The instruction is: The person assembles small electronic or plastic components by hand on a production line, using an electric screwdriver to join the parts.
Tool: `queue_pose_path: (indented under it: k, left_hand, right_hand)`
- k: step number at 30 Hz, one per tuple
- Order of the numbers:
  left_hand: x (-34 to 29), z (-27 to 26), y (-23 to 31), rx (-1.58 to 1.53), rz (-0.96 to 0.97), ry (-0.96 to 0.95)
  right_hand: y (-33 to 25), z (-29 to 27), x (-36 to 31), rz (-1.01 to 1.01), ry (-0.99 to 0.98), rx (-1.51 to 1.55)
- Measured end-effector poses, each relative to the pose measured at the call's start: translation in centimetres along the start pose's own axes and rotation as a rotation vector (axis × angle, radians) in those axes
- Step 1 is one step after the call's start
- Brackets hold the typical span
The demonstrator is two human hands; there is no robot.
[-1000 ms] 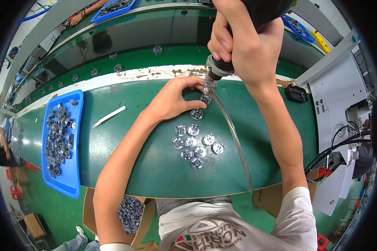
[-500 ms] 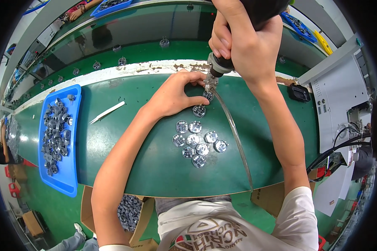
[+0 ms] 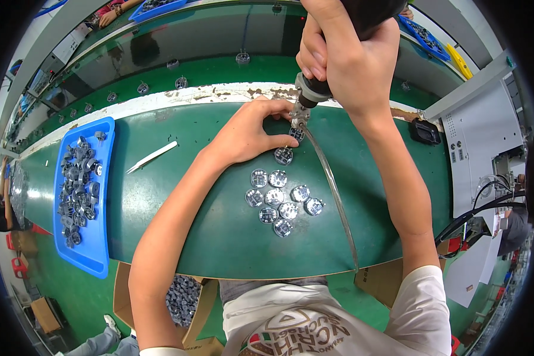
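My right hand (image 3: 355, 68) grips a black electric screwdriver (image 3: 315, 92) from above, its metal nose pointing down. From that nose a clear hose (image 3: 330, 178) trails across the green table to the front edge. My left hand (image 3: 246, 132) pinches a small round circuit-board part (image 3: 296, 134) between thumb and fingers, right under the nose. The tip itself is hidden by the nose. Just nearer to me lies another round circuit-board part (image 3: 283, 156), close to my thumb. Several more such round parts (image 3: 274, 196) lie in a loose cluster on the table between my forearms.
A blue tray (image 3: 104, 237) of grey parts is at the left, with white tweezers (image 3: 151, 157) beside it. A black holder (image 3: 425, 132) sits at the right. Beyond the white ledge (image 3: 213, 94), parts stand on a green conveyor (image 3: 210, 74). Below is a cardboard box (image 3: 204, 314) of grey parts.
The parts on the conveyor have shifted slightly to the right. My hands, the screwdriver and the held part stay almost in place.
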State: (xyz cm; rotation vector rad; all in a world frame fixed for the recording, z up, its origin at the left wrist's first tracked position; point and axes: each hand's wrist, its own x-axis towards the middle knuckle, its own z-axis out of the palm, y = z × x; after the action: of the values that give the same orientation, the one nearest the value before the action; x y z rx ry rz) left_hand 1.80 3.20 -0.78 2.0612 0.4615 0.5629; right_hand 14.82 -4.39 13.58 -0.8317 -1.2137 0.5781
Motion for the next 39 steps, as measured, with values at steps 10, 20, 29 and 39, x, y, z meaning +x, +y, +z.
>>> queue_pose_path:
  k: [10, 20, 29, 39]
  left_hand:
    - [-0.1, -0.1, 1.1, 0.111, -0.065, -0.01]
    - [-0.1, 0.1, 0.7, 0.129, -0.037, 0.024]
    - [-0.3, 0.7, 0.0, 0.304, 0.181, 0.132]
    - [-0.3, 0.6, 0.1, 0.285, 0.117, 0.163]
  right_hand:
    - [1.0, 0.1, 0.7, -0.022, -0.029, 0.031]
    - [1.4, -0.2, 0.8, -0.078, -0.064, -0.019]
    - [-3.4, -0.1, -0.3, -0.178, 0.245, -0.148]
    - [-0.7, -0.2, -0.1, 0.033, 0.053, 0.004]
